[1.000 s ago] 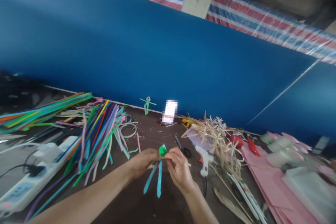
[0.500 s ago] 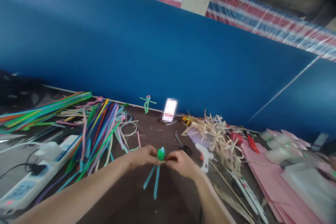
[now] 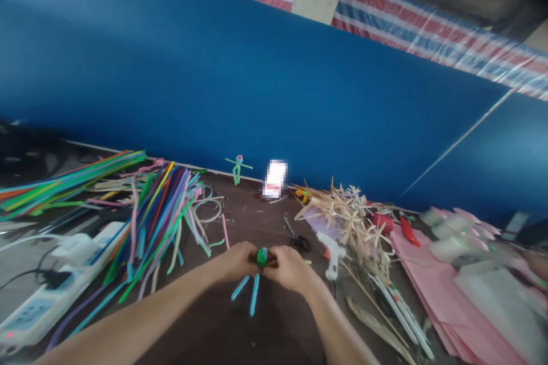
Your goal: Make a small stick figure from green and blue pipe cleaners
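While the left hand (image 3: 234, 262) and the right hand (image 3: 291, 270) are closing from either side on a small pipe-cleaner piece (image 3: 262, 256), the head view is offering this inventory. Item one: that piece, held above the dark counter (image 3: 205, 342), with the fingers of both hands curled firmly around its middle. A green tuft is standing at its top, a dark red twist is showing between the hands, and two turquoise legs (image 3: 254, 295) are hanging free. No arms are visible on it, though the hands may be hiding some. Item two: a complete-looking pipe-cleaner figure (image 3: 238, 170), standing at the back of the counter with arms spread and a ringed head. Item three: loose pipe cleaners (image 3: 158, 228), lying in a many-coloured heap to the left, beside a white power strip (image 3: 47, 296). Item four: black-handled scissors (image 3: 298, 242) and a white glue gun (image 3: 333, 254), lying just right of the hands, near dried straw (image 3: 353, 228) and pink paper sheets (image 3: 428, 279).
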{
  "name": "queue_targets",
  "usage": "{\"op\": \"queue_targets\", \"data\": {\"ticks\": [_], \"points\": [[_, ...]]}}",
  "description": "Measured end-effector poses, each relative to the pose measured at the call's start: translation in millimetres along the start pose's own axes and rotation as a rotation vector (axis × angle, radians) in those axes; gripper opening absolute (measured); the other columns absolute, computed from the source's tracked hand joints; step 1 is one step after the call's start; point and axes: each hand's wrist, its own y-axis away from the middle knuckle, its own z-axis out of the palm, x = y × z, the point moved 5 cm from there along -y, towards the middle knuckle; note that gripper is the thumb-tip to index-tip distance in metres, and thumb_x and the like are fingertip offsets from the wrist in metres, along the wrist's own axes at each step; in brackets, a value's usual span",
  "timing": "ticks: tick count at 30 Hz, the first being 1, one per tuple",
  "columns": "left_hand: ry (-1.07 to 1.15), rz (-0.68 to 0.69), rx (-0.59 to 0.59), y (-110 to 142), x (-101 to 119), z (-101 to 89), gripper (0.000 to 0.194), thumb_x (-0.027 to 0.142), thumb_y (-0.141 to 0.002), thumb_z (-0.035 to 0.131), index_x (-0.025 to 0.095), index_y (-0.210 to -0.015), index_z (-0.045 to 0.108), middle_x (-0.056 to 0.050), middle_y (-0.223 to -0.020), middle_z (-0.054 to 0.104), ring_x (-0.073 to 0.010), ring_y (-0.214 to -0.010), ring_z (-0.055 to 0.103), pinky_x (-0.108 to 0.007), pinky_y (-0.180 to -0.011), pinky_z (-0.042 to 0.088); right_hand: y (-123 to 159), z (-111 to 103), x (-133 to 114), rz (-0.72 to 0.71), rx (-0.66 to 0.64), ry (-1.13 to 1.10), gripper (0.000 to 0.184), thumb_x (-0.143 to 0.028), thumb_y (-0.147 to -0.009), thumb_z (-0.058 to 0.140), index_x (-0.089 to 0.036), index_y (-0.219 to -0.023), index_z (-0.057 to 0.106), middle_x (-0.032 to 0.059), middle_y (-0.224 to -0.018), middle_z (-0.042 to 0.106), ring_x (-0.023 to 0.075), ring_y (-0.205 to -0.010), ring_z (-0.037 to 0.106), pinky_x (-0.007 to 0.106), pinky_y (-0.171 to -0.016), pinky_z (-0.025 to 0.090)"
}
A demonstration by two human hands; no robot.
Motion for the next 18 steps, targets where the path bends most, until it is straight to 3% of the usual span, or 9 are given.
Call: {"op": "queue_targets", "data": {"ticks": [5, 12, 15, 18], "points": [[0.004, -0.012, 0.021, -3, -1, -1.0, 0.013, 0.021, -0.054, 0.047, 0.015, -0.043, 0.04, 0.005, -0.046, 0.025, -0.0078, -0.048, 0.024, -0.021, -0.044, 0.017, -1, 1, -4, 0.039, 0.043, 0.119, 0.008, -0.018, -0.066, 0.057, -0.018, -0.073, 0.062, 0.0031, -0.07, 0.066, 0.0165, -0.069, 0.061, 0.02, -0.055, 0.033], [0.116, -0.093, 0.144, -13, -15, -2.1, 0.017, 0.026, -0.057, 0.048, 0.013, -0.046, 0.05, 0.006, -0.042, 0.032, -0.0081, -0.045, 0.029, -0.021, -0.044, 0.02, 4, -1, -31, -0.032, 0.277, 0.525, 0.016, -0.008, -0.077, 0.044, -0.017, -0.071, 0.056, 0.0042, -0.071, 0.06, 0.017, -0.071, 0.056, 0.029, -0.069, 0.03], [0.141, -0.116, 0.198, -15, -19, -1.2, 0.018, 0.027, -0.059, 0.046, 0.013, -0.049, 0.051, 0.005, -0.044, 0.035, -0.0089, -0.046, 0.031, -0.021, -0.046, 0.022, 8, 6, -32, -0.032, 0.293, 0.577, 0.02, -0.009, -0.08, 0.04, -0.018, -0.072, 0.055, 0.0048, -0.071, 0.058, 0.0172, -0.068, 0.054, 0.03, -0.067, 0.031], [0.238, -0.125, 0.273, -13, -21, -2.0, 0.02, 0.031, -0.061, 0.047, 0.013, -0.053, 0.051, 0.005, -0.047, 0.038, -0.0094, -0.049, 0.033, -0.022, -0.047, 0.024, 14, 12, -28, -0.003, 0.307, 0.547, 0.022, -0.009, -0.082, 0.037, -0.019, -0.086, 0.057, 0.0056, -0.076, 0.059, 0.017, -0.067, 0.055, 0.028, -0.064, 0.033]]}}
